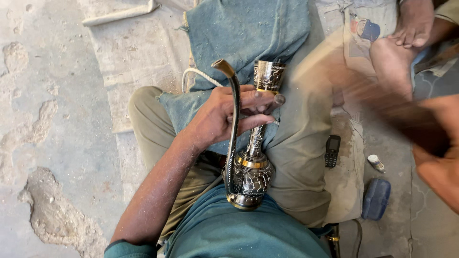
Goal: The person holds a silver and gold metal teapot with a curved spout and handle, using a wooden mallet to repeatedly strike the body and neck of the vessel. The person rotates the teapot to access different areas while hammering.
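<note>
Engraved metal hookah [250, 167] upright in lap, round base against teal shirt [239, 234], stem rising to flared cup. Left hand [224, 114] wrapped around the stem, fingers [256, 101] curled and pressed on it, also clasping the dark curved pipe [233, 129]. Right hand [437, 138] at frame's right edge, motion-blurred; pose cannot be told. Beyond: teal cloth [244, 33] over knees, black phone [332, 150] and blue case [376, 198] on floor [48, 95]
</note>
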